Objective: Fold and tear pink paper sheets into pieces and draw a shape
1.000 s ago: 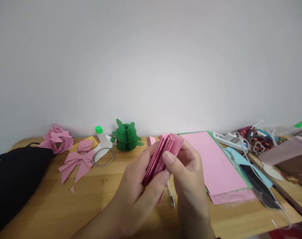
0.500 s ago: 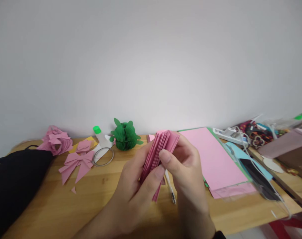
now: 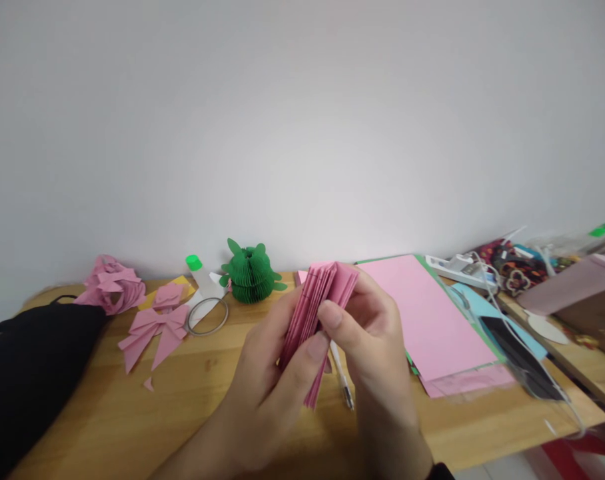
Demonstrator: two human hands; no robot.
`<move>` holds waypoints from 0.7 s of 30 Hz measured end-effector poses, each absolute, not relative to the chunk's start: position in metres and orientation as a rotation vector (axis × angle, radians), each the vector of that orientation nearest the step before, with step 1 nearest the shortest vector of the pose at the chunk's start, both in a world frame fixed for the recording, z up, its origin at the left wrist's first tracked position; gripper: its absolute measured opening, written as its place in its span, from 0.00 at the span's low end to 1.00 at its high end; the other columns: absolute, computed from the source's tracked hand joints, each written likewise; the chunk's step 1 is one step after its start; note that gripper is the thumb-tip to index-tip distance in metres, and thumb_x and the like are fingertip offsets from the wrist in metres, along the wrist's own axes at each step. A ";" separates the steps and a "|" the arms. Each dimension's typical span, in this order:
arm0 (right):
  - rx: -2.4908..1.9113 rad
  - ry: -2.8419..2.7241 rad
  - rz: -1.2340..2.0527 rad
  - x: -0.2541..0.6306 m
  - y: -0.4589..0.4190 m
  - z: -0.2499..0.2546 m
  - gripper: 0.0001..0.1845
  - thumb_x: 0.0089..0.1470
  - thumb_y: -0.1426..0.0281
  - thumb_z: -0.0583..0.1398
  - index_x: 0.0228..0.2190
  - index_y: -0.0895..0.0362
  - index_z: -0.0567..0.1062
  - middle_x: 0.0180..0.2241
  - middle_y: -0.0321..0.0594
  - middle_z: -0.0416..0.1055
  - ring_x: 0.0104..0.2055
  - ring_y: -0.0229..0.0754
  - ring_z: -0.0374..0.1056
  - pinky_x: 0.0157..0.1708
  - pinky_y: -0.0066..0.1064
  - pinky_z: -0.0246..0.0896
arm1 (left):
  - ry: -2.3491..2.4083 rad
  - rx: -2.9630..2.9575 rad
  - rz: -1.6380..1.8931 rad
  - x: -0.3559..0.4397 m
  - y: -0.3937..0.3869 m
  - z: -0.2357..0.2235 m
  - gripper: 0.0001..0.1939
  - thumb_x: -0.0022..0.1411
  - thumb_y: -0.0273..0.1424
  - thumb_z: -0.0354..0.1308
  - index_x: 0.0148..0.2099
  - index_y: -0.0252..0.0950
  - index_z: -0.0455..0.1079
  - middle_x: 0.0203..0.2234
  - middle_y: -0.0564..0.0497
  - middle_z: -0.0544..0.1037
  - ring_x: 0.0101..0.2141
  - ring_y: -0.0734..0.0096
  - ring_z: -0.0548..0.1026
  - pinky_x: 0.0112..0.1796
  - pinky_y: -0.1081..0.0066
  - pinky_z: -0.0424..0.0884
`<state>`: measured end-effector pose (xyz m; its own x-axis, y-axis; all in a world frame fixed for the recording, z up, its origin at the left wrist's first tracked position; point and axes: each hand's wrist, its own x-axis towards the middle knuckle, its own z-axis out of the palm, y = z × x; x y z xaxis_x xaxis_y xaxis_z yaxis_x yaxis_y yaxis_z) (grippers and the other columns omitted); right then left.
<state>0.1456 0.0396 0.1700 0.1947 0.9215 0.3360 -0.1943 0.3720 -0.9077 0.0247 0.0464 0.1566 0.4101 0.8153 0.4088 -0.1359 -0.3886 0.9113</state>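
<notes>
A thick bundle of pink accordion-folded paper (image 3: 310, 300) is held up over the table, tilted with its top to the right. My left hand (image 3: 272, 373) wraps round its lower left side, thumb pressed on the pleats. On the right edge, my right hand (image 3: 367, 340) pinches the last fold between thumb and fingers, with a gap showing between that fold and the others. Both hands are closed on the paper; the fingers behind it are partly hidden. Below the hands, a white pen (image 3: 343, 380) lies on the table, partly covered.
Along the wall stand a green honeycomb paper figure (image 3: 252, 277), a glue stick (image 3: 200, 275) and a pink paper flower (image 3: 111, 285). A pink paper bow (image 3: 157, 327) and a ring (image 3: 188, 320) lie left. At right are pink sheets (image 3: 427, 320), a power strip (image 3: 460, 272) and a black bag (image 3: 37, 360) far left.
The pink folded paper and both hands have shifted slightly left in view, and the pleats show a little more spread at the top. Both hands keep their hold.
</notes>
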 end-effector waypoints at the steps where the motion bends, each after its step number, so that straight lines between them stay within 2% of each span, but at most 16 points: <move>1: -0.850 -1.083 0.932 0.146 0.040 0.170 0.11 0.49 0.64 0.68 0.37 0.50 0.78 0.34 0.34 0.77 0.36 0.36 0.70 0.36 0.26 0.69 | 0.609 1.649 1.168 0.025 0.046 0.157 0.13 0.70 0.36 0.49 0.55 0.50 0.65 0.34 0.57 0.74 0.33 0.75 0.72 0.35 0.74 0.72; 10: -0.836 -1.071 0.945 0.146 0.039 0.170 0.12 0.49 0.64 0.68 0.38 0.49 0.78 0.34 0.32 0.77 0.37 0.34 0.71 0.36 0.23 0.68 | 0.599 1.635 1.169 0.025 0.047 0.155 0.14 0.70 0.35 0.48 0.56 0.48 0.65 0.40 0.55 0.76 0.36 0.74 0.73 0.39 0.73 0.72; 15: -0.846 -1.068 0.948 0.146 0.039 0.170 0.12 0.48 0.64 0.69 0.37 0.49 0.78 0.33 0.32 0.76 0.35 0.34 0.70 0.36 0.23 0.68 | 0.620 1.660 1.179 0.025 0.046 0.156 0.13 0.70 0.35 0.49 0.55 0.48 0.66 0.36 0.56 0.75 0.34 0.74 0.73 0.36 0.74 0.72; 21: -0.849 -0.987 1.067 0.145 0.037 0.171 0.16 0.46 0.62 0.69 0.39 0.49 0.78 0.34 0.35 0.75 0.38 0.39 0.69 0.34 0.28 0.69 | 0.618 1.688 1.166 0.024 0.046 0.157 0.11 0.70 0.35 0.48 0.52 0.47 0.65 0.30 0.58 0.73 0.29 0.77 0.72 0.31 0.76 0.71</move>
<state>0.1446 0.0372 0.1712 0.1706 0.9588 0.2274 -0.3008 0.2704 -0.9146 0.0244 0.0465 0.1572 0.4155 0.8079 0.4179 -0.1071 -0.4128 0.9045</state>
